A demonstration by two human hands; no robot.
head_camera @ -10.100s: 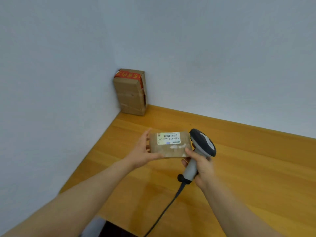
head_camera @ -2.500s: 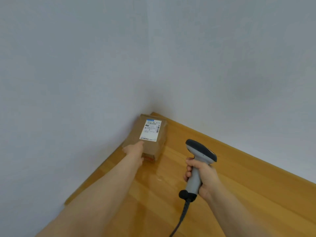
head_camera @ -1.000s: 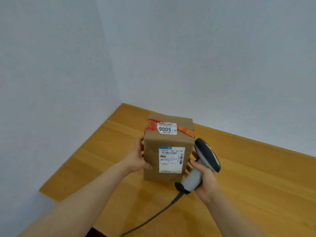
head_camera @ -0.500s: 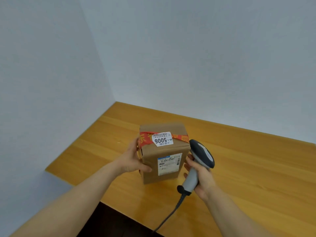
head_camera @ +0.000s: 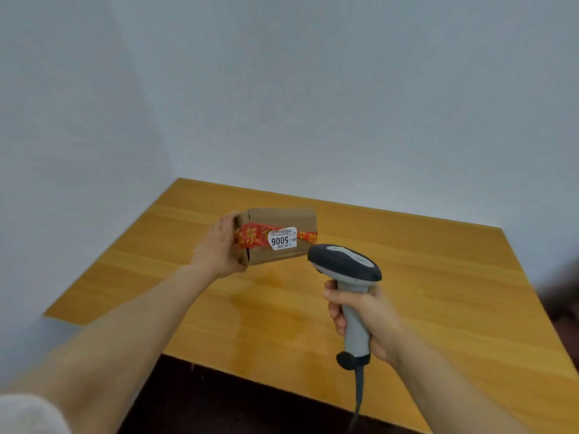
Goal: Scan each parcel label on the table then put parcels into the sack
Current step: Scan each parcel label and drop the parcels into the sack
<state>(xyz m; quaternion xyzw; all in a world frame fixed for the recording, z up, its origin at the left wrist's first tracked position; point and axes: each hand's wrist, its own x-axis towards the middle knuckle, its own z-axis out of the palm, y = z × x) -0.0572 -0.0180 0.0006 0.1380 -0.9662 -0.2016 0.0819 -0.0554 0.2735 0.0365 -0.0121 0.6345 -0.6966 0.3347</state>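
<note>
Nearest to us, at the lower left, a pale sleeve point(head_camera: 28, 415) edges the left forearm. To the right, our right hand point(head_camera: 366, 321) is wrapped around the grey handle of a barcode scanner point(head_camera: 344, 264). The fingers are curled tight on the grip, and the dark head is tipped forward and to the left. Its cable point(head_camera: 358, 393) hangs down from the base of the handle, out of the bottom of the view.

Further out, our left hand point(head_camera: 216, 249) grips a brown cardboard parcel point(head_camera: 282, 220) by its left end, thumb underneath and fingers over the top. The parcel is held tilted over the bench point(head_camera: 438, 277), just beyond the scanner's head – we cannot tell whether its far side touches the wood. A band of red tape point(head_camera: 250, 236) with yellow characters runs across the face turned towards us. A small white label point(head_camera: 283, 239) reading 5006 is stuck upside down on the tape.

The bench is yellow wood – set into a corner of plain pale walls point(head_camera: 313, 104).
</note>
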